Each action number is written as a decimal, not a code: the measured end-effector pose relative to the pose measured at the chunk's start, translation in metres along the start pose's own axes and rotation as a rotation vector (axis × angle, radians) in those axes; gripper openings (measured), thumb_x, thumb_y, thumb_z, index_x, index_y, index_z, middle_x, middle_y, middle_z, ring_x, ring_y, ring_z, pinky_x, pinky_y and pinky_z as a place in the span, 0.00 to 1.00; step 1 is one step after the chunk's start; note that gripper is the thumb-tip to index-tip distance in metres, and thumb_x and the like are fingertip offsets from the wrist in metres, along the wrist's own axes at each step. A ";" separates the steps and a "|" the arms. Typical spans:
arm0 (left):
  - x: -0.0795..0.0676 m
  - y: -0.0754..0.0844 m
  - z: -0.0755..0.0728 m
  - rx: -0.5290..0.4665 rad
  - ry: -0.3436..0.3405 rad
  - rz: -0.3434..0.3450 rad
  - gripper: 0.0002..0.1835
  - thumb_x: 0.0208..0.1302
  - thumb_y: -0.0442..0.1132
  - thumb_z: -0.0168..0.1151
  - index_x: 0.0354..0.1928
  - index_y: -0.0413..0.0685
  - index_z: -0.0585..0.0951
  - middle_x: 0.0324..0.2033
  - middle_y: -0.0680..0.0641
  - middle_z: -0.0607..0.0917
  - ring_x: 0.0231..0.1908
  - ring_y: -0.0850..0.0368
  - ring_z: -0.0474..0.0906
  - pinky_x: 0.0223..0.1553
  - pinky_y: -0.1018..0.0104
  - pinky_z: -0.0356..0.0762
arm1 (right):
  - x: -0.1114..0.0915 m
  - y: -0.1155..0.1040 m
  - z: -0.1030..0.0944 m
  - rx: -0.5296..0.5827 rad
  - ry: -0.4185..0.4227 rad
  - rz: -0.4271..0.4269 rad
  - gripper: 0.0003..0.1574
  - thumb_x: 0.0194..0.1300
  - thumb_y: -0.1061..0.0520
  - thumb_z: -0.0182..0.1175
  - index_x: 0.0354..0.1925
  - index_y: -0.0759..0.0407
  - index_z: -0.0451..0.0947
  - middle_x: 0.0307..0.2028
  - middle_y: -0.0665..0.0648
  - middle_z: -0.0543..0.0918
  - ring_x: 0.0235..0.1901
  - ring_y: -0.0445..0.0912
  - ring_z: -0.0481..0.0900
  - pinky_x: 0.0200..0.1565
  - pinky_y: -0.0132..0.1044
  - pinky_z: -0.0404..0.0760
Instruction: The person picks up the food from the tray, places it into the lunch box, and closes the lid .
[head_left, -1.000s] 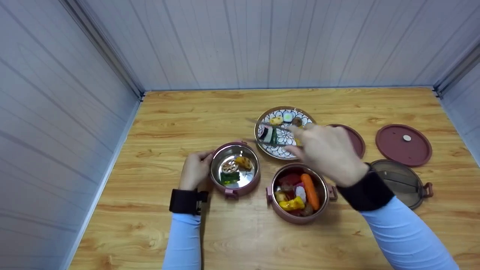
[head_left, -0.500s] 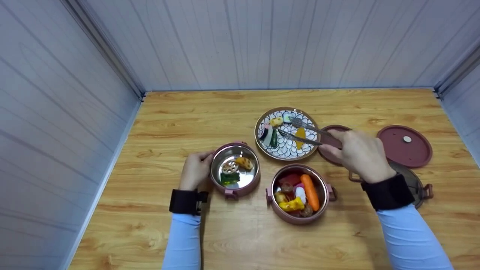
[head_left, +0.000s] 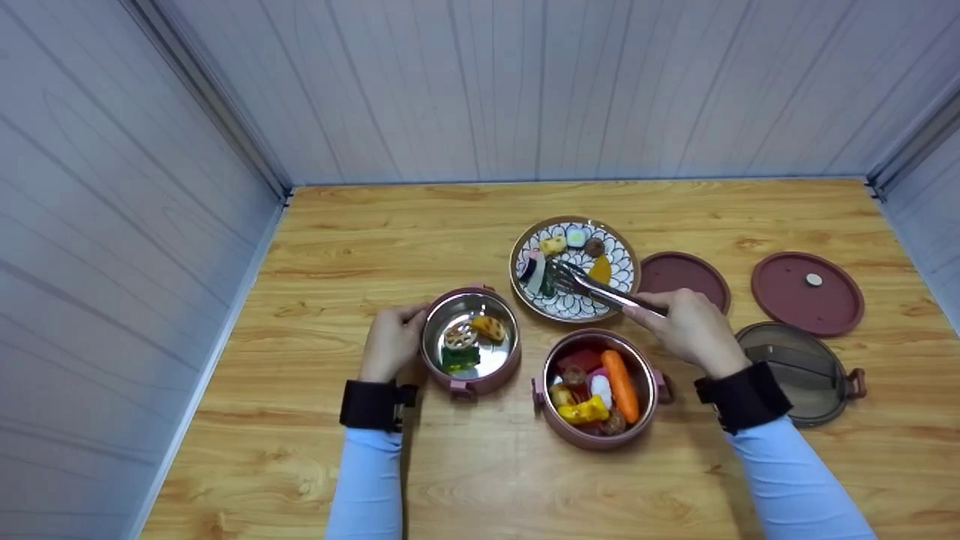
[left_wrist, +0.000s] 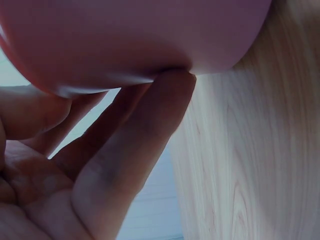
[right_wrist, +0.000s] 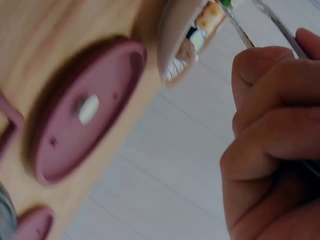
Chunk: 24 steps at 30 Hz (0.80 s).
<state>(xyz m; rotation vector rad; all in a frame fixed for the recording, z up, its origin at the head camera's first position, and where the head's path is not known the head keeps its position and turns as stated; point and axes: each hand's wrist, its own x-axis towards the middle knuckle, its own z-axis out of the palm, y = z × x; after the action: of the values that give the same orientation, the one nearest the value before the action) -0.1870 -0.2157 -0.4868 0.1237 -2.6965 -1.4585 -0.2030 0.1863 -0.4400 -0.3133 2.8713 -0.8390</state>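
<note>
A: What is being gripped by the right hand (head_left: 686, 330)?

B: Metal tongs (head_left: 600, 291) are being gripped; the grip is being clamped round their handle by curled fingers; their tips are being held at a dark green piece (head_left: 548, 283) on the patterned plate (head_left: 574, 307); whether that piece is being pinched cannot be told.

A: And by the left hand (head_left: 390, 345)?

B: The outer wall of the left pot (head_left: 491, 360) is being touched; the grip is being held apart, with the fingers being spread; a lotus slice (head_left: 460, 335) is being contained inside that pot.

A: What else is being shown?

B: A carrot (head_left: 620, 386) is being contained in the right pot (head_left: 600, 440); two mauve lids (head_left: 808, 304) and a translucent lid (head_left: 791, 397) are being supported by the worktop (head_left: 375, 225), to the right.
</note>
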 end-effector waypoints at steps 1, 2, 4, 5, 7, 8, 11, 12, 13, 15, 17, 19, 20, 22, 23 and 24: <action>0.000 0.000 0.000 0.002 0.000 -0.001 0.13 0.69 0.31 0.58 0.51 0.31 0.84 0.48 0.35 0.85 0.55 0.42 0.79 0.59 0.50 0.73 | 0.001 0.001 0.001 0.012 -0.005 0.007 0.34 0.69 0.34 0.56 0.58 0.56 0.81 0.47 0.63 0.86 0.35 0.53 0.79 0.38 0.48 0.75; 0.000 0.000 0.000 0.002 0.001 -0.005 0.13 0.70 0.31 0.58 0.51 0.31 0.84 0.48 0.35 0.85 0.55 0.42 0.79 0.59 0.51 0.73 | 0.001 0.002 0.002 0.024 -0.007 0.011 0.34 0.69 0.33 0.56 0.58 0.56 0.82 0.49 0.63 0.85 0.37 0.54 0.80 0.41 0.50 0.75; 0.000 0.000 0.000 0.008 0.002 -0.007 0.13 0.70 0.31 0.58 0.51 0.31 0.83 0.49 0.35 0.85 0.55 0.42 0.79 0.59 0.50 0.73 | 0.002 0.003 0.003 0.044 -0.009 0.017 0.34 0.69 0.33 0.56 0.58 0.56 0.82 0.49 0.63 0.85 0.39 0.54 0.80 0.43 0.52 0.76; 0.000 0.000 0.000 0.009 0.001 -0.010 0.13 0.70 0.31 0.58 0.51 0.32 0.83 0.49 0.35 0.85 0.55 0.42 0.79 0.59 0.50 0.73 | 0.002 0.003 0.004 0.050 -0.005 0.017 0.34 0.69 0.33 0.56 0.58 0.56 0.82 0.49 0.63 0.85 0.39 0.54 0.80 0.45 0.53 0.76; 0.000 0.000 0.001 0.009 -0.001 -0.017 0.13 0.70 0.31 0.58 0.51 0.32 0.83 0.49 0.36 0.84 0.55 0.42 0.78 0.59 0.51 0.73 | 0.002 0.003 0.004 0.061 -0.002 0.020 0.34 0.69 0.34 0.57 0.58 0.56 0.82 0.49 0.63 0.85 0.36 0.53 0.81 0.45 0.52 0.76; 0.000 0.000 0.001 0.010 -0.002 -0.018 0.13 0.70 0.31 0.58 0.51 0.32 0.83 0.49 0.36 0.84 0.56 0.42 0.78 0.59 0.51 0.72 | 0.002 0.003 0.004 0.066 -0.002 0.024 0.33 0.69 0.34 0.57 0.58 0.56 0.82 0.48 0.63 0.85 0.34 0.52 0.81 0.44 0.52 0.76; 0.000 0.000 0.001 0.010 -0.004 -0.022 0.13 0.70 0.31 0.58 0.51 0.32 0.83 0.49 0.36 0.84 0.56 0.43 0.78 0.60 0.51 0.72 | 0.002 0.001 0.005 0.082 -0.015 0.037 0.33 0.69 0.34 0.57 0.58 0.55 0.82 0.43 0.62 0.87 0.23 0.47 0.77 0.41 0.47 0.75; 0.000 0.000 0.001 0.011 -0.005 -0.018 0.13 0.70 0.31 0.58 0.51 0.32 0.83 0.49 0.36 0.84 0.56 0.42 0.78 0.60 0.50 0.72 | 0.002 0.001 0.006 0.087 -0.020 0.038 0.33 0.69 0.34 0.57 0.57 0.55 0.82 0.41 0.61 0.87 0.21 0.46 0.74 0.38 0.45 0.74; 0.000 0.000 0.001 0.011 -0.005 -0.017 0.13 0.70 0.31 0.58 0.51 0.32 0.83 0.49 0.36 0.84 0.56 0.42 0.78 0.60 0.51 0.72 | 0.002 0.000 0.006 0.090 -0.024 0.038 0.32 0.69 0.34 0.57 0.57 0.55 0.82 0.39 0.60 0.87 0.19 0.45 0.72 0.36 0.44 0.73; 0.000 0.001 0.000 0.010 -0.004 -0.014 0.13 0.70 0.31 0.58 0.51 0.32 0.83 0.49 0.35 0.84 0.55 0.42 0.78 0.60 0.50 0.72 | 0.003 -0.002 0.007 0.090 -0.031 0.035 0.32 0.69 0.35 0.58 0.57 0.56 0.82 0.36 0.58 0.87 0.17 0.45 0.68 0.33 0.43 0.72; 0.000 0.001 0.000 0.010 -0.004 -0.007 0.13 0.70 0.31 0.58 0.51 0.32 0.84 0.49 0.35 0.85 0.55 0.42 0.79 0.59 0.50 0.73 | 0.004 -0.004 0.008 0.076 -0.019 0.020 0.31 0.69 0.37 0.59 0.56 0.57 0.83 0.37 0.59 0.87 0.21 0.48 0.72 0.33 0.44 0.73; 0.000 0.001 0.000 0.011 -0.005 -0.001 0.13 0.70 0.31 0.58 0.51 0.32 0.84 0.48 0.35 0.85 0.54 0.42 0.79 0.59 0.50 0.73 | 0.003 -0.005 0.008 0.059 -0.004 0.007 0.30 0.69 0.38 0.59 0.56 0.58 0.83 0.41 0.61 0.87 0.28 0.51 0.77 0.38 0.48 0.76; -0.001 0.001 0.000 0.011 -0.005 0.004 0.13 0.69 0.31 0.58 0.51 0.32 0.84 0.48 0.35 0.85 0.54 0.42 0.79 0.59 0.50 0.73 | 0.003 -0.005 0.008 0.051 0.003 0.000 0.29 0.69 0.38 0.59 0.55 0.58 0.83 0.43 0.62 0.87 0.33 0.53 0.80 0.41 0.51 0.77; -0.001 0.001 0.000 0.012 -0.006 0.007 0.13 0.69 0.31 0.58 0.51 0.32 0.84 0.48 0.35 0.85 0.54 0.42 0.79 0.59 0.50 0.73 | 0.002 -0.006 0.006 0.034 0.017 -0.012 0.28 0.69 0.39 0.60 0.55 0.58 0.83 0.48 0.64 0.85 0.43 0.57 0.81 0.48 0.56 0.76; -0.001 0.001 -0.001 0.012 -0.006 0.008 0.13 0.69 0.30 0.58 0.51 0.32 0.84 0.48 0.35 0.85 0.54 0.42 0.79 0.59 0.50 0.73 | 0.001 -0.007 0.005 0.030 0.017 -0.011 0.28 0.69 0.39 0.60 0.55 0.57 0.83 0.48 0.64 0.85 0.44 0.58 0.82 0.48 0.57 0.76; -0.001 0.001 -0.001 0.011 -0.005 0.008 0.13 0.69 0.30 0.58 0.51 0.32 0.84 0.48 0.35 0.85 0.55 0.42 0.79 0.59 0.50 0.73 | 0.000 -0.007 0.004 0.025 0.018 -0.013 0.28 0.69 0.39 0.60 0.56 0.57 0.83 0.49 0.64 0.85 0.47 0.60 0.81 0.49 0.59 0.75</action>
<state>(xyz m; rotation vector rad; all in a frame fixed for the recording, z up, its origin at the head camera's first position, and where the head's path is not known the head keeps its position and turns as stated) -0.1861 -0.2157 -0.4858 0.1094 -2.7065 -1.4436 -0.2011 0.1781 -0.4396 -0.3230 2.8761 -0.8839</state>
